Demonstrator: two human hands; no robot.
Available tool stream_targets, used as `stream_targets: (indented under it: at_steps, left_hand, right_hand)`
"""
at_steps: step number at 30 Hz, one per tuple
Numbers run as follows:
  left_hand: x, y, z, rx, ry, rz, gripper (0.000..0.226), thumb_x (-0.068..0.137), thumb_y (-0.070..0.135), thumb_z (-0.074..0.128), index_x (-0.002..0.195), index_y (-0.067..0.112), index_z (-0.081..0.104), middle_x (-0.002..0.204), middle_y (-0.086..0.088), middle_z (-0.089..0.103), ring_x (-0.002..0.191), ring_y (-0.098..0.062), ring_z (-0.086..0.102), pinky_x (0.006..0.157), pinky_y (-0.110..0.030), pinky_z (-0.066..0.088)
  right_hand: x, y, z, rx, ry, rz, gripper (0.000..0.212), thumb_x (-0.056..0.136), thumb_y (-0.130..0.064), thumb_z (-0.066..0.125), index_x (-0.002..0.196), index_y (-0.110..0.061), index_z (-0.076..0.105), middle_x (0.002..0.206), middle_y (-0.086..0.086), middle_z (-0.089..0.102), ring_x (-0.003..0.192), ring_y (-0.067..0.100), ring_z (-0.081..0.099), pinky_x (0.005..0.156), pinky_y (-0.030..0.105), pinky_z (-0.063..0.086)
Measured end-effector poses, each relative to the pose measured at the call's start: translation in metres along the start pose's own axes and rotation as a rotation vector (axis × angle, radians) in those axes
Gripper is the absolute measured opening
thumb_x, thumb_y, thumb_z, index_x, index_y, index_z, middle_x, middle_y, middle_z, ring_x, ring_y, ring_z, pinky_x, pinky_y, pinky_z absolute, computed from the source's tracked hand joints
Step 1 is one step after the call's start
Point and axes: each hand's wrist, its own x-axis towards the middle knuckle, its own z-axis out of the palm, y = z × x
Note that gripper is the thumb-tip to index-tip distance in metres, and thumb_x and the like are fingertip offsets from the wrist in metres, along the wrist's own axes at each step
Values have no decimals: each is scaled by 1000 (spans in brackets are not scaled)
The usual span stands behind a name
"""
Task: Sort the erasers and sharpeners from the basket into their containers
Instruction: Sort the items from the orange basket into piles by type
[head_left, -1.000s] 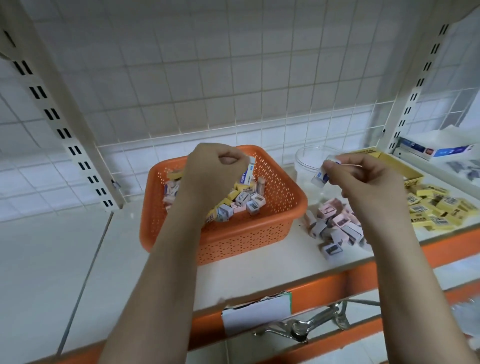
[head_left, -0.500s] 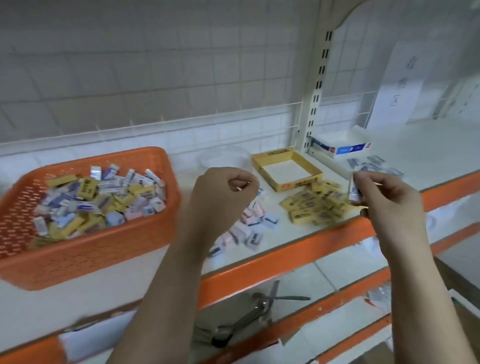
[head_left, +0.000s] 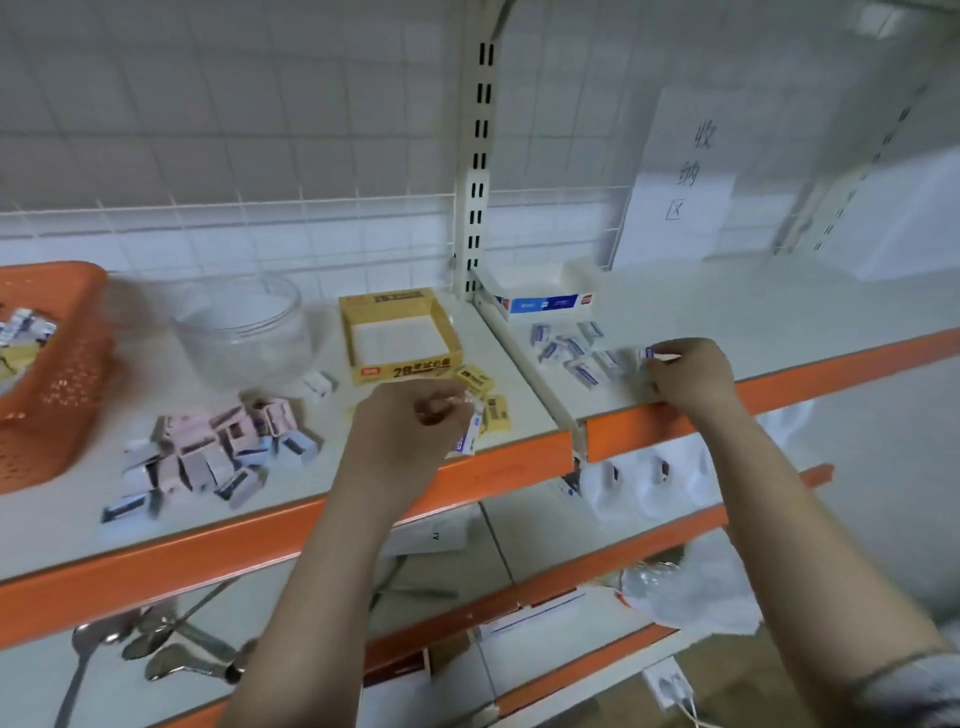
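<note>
Two hands are loaded: your right hand (head_left: 688, 376) has carried its pinched white eraser (head_left: 649, 354) across from the basket (head_left: 57, 364) to the loose white pile (head_left: 569, 351), while your left hand (head_left: 410, 431) grips another eraser (head_left: 467, 439) awaiting placement

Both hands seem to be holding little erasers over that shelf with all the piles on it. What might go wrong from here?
The left hand holds a white eraser right above the shelf's orange front edge; if it slips, it could fall to the lower shelf.

The right hand pinches another eraser beside the loose white-and-blue pile, which lies near that edge; a nudge might knock pieces off.

The yellow box and the white-and-blue box look empty, so piles may get mixed.
</note>
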Motion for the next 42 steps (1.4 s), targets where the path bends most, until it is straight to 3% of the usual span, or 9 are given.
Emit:
stream_targets:
  at_steps: [5,10,13,16,21,26,31,36,42]
  left_hand:
    - [16,7,20,-27,-34,3,22,83,13,64,101,25,71,86,17,67,70,13,58,63,3,40]
    - [35,11,40,-52,-144,66,26,83,12,65,105,24,70,78,24,62,71,20,56,62,4,39]
    - [50,21,59,-108,-210,102,26,84,14,66,108,22,69,78,23,62,69,20,57,61,3,40]
    - [67,28,88,-101,-298,142,28,85,13,65,113,16,67,96,7,70,72,13,58,64,4,41]
    - [79,33,126,16,-376,216,26,87,6,62,112,5,67,111,-7,68,95,-6,61,79,0,41]
    - [79,34,137,108,-346,249,19,87,9,63,105,7,71,106,-6,70,85,-1,57,66,5,37]
    - [61,41,107,131,-94,217,16,89,24,61,99,21,74,88,8,71,80,-4,62,78,-20,50]
    - [41,29,29,178,110,103,16,89,22,59,95,20,74,77,12,67,67,1,58,63,-9,45]
    - [20,0,-89,302,181,-35,19,91,23,56,102,23,72,79,10,68,55,6,51,46,-5,35]
  right_hand:
    - [29,0,6,-159,-22,-51,30,86,-10,58,99,16,64,102,35,61,101,44,57,85,43,43]
    - [33,4,9,-155,-12,-43,25,84,-11,57,76,10,68,76,30,64,69,37,56,55,29,36]
    - [28,6,0,-127,44,-32,24,85,-13,56,78,5,70,79,22,68,79,36,61,63,31,41]
    - [17,7,-12,-81,115,-38,20,87,-16,56,88,-4,72,90,12,71,90,29,63,69,26,40]
    - [1,10,-34,-86,145,-73,18,88,-16,56,89,-9,72,81,7,68,81,24,61,67,25,37]
    - [-6,12,-41,-90,124,-99,16,88,-16,58,91,-10,72,84,8,69,73,19,56,64,23,34]
    - [-12,-5,-32,-46,86,-182,16,87,-17,57,88,-12,73,84,6,71,81,24,63,65,23,35]
    - [-37,-50,-5,43,2,-333,15,87,-15,57,86,-12,72,78,4,69,75,21,62,60,17,33]
    - [-86,-122,41,160,-153,-464,12,90,-19,58,91,-19,70,61,-14,56,53,-4,52,53,3,36]
